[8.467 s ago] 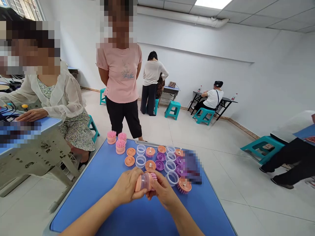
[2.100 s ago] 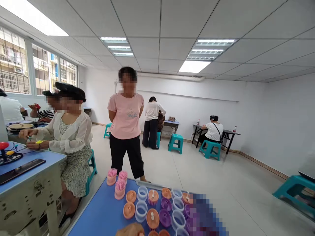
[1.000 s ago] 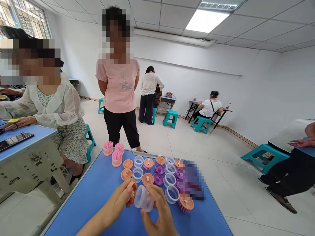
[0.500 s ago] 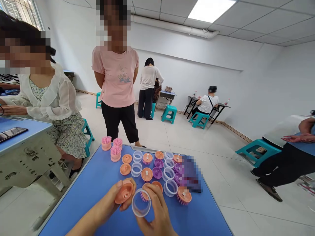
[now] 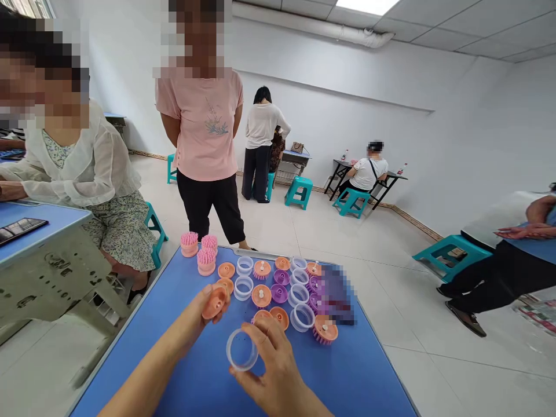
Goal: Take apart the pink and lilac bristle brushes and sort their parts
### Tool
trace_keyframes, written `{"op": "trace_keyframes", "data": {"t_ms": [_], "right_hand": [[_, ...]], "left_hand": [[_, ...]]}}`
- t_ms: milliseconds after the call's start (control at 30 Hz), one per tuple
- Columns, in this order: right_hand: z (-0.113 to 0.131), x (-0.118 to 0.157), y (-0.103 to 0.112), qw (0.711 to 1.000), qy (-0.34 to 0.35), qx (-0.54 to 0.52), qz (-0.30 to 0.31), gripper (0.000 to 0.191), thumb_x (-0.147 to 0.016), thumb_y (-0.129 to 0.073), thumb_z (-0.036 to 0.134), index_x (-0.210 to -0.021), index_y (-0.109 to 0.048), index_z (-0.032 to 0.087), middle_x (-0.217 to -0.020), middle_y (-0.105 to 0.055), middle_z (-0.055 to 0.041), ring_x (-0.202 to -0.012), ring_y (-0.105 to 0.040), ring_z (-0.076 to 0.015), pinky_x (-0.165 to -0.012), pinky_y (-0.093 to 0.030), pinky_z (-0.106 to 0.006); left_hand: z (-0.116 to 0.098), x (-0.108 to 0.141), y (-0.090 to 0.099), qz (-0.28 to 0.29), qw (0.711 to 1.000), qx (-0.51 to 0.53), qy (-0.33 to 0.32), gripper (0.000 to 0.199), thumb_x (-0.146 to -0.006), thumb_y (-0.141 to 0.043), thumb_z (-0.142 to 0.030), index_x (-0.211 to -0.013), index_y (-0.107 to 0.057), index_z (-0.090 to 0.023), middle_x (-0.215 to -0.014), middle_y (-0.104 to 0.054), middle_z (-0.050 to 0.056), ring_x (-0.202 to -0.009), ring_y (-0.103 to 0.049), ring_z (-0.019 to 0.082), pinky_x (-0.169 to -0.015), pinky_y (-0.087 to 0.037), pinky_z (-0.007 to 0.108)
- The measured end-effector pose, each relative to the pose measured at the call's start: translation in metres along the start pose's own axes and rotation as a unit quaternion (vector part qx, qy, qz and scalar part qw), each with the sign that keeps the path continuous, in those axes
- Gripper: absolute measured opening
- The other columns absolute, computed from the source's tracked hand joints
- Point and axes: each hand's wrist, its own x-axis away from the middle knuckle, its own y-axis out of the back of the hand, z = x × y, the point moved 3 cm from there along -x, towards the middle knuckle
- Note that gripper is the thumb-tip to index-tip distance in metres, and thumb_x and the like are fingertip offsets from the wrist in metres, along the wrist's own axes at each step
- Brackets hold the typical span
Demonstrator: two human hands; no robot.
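Observation:
My left hand (image 5: 203,313) grips an orange cap (image 5: 214,303), its hollow side facing up toward the camera. To its right, my right hand (image 5: 273,362) holds a clear plastic ring (image 5: 242,350) by its right side, tilted above the blue table (image 5: 191,376). The cap and the ring are apart. Beyond my hands lie rows of orange caps, purple caps (image 5: 279,293), clear rings (image 5: 302,317) and orange bristled pieces (image 5: 325,329). Three pink brushes (image 5: 206,261) stand upright at the table's far left corner.
A dark blurred item (image 5: 339,295) lies at the table's right edge. A person in a pink shirt (image 5: 202,127) stands beyond the table. At left, a seated person is at another desk (image 5: 47,231) with a phone. Teal stools (image 5: 298,192) and other people are farther back.
The ring has moved left and slightly down with my right hand. My left hand has risen a little with the orange cap, widening the gap between them. The view has tilted down slightly.

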Motion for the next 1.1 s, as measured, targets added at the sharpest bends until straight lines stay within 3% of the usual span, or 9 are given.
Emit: {"op": "trace_keyframes", "data": {"t_ms": [133,233,333,433,633,767,967,1100], "right_hand": [[0.000,0.001,-0.006,0.999,-0.007,0.015,0.027,0.050,-0.066,-0.057,0.014,-0.114,-0.046,0.018,-0.100,-0.057,-0.0089,-0.093,-0.054,-0.0238,-0.082,-0.046,-0.041],[0.003,0.000,-0.013,0.998,0.002,0.004,0.068,0.053,-0.063,-0.052,0.007,-0.115,-0.047,0.016,-0.103,-0.058,-0.0085,-0.094,-0.052,-0.0229,-0.086,-0.044,-0.041],[0.007,-0.004,-0.018,0.995,0.012,0.000,0.104,0.054,-0.063,-0.052,0.006,-0.117,-0.048,0.016,-0.110,-0.057,-0.0076,-0.097,-0.049,-0.0232,-0.087,-0.043,-0.040],[0.008,-0.012,-0.018,0.992,0.012,0.013,0.122,0.051,-0.067,-0.057,0.011,-0.118,-0.048,0.016,-0.112,-0.058,-0.0074,-0.098,-0.048,-0.0243,-0.086,-0.044,-0.041],[0.000,-0.037,-0.010,0.988,-0.035,0.109,0.105,0.045,-0.070,-0.063,0.019,-0.114,-0.052,0.013,-0.102,-0.058,-0.0123,-0.096,-0.048,-0.0270,-0.084,-0.044,-0.046],[-0.009,-0.042,-0.016,0.979,-0.066,0.148,0.120,0.047,-0.069,-0.066,0.021,-0.113,-0.053,0.013,-0.098,-0.058,-0.0115,-0.097,-0.047,-0.0275,-0.083,-0.044,-0.044],[-0.015,-0.039,-0.030,0.973,-0.059,0.154,0.158,0.044,-0.068,-0.068,0.019,-0.110,-0.055,0.017,-0.103,-0.061,-0.0071,-0.105,-0.044,-0.0277,-0.093,-0.037,-0.043],[-0.019,-0.035,-0.034,0.970,-0.057,0.167,0.167,0.040,-0.068,-0.066,0.017,-0.107,-0.056,0.018,-0.105,-0.061,-0.0064,-0.109,-0.043,-0.0275,-0.098,-0.031,-0.044]], "left_hand": [[0.004,-0.004,0.013,-0.044,0.998,0.032,0.013,0.041,-0.075,-0.050,-0.056,-0.084,-0.058,-0.017,-0.081,-0.054,0.002,-0.065,-0.045,0.011,-0.054,-0.035,0.020],[0.004,-0.006,0.018,-0.044,0.997,0.057,0.013,0.038,-0.073,-0.060,-0.048,-0.096,-0.059,-0.018,-0.091,-0.059,0.003,-0.080,-0.052,0.015,-0.068,-0.041,0.023],[0.003,-0.009,0.021,-0.046,0.996,0.079,-0.004,0.039,-0.068,-0.068,-0.040,-0.100,-0.057,-0.019,-0.101,-0.060,0.004,-0.094,-0.054,0.018,-0.080,-0.041,0.026],[0.003,-0.010,0.024,-0.062,0.996,0.068,-0.014,0.040,-0.065,-0.072,-0.034,-0.099,-0.056,-0.019,-0.108,-0.059,0.004,-0.095,-0.055,0.017,-0.081,-0.041,0.025],[-0.002,-0.010,0.026,-0.101,0.994,-0.014,-0.038,0.051,-0.060,-0.075,-0.033,-0.103,-0.052,-0.018,-0.108,-0.059,0.005,-0.100,-0.054,0.020,-0.085,-0.043,0.030],[-0.001,-0.011,0.032,-0.126,0.988,-0.086,-0.024,0.061,-0.058,-0.074,-0.039,-0.109,-0.049,-0.016,-0.107,-0.060,0.008,-0.101,-0.055,0.025,-0.086,-0.045,0.036],[0.003,-0.012,0.043,-0.121,0.973,-0.199,-0.004,0.061,-0.060,-0.069,-0.042,-0.113,-0.051,-0.016,-0.108,-0.061,0.007,-0.098,-0.057,0.026,-0.084,-0.046,0.037],[0.005,-0.012,0.042,-0.076,0.958,-0.275,0.021,0.049,-0.064,-0.066,-0.041,-0.106,-0.056,-0.018,-0.098,-0.064,0.005,-0.086,-0.059,0.023,-0.076,-0.047,0.034]]}}
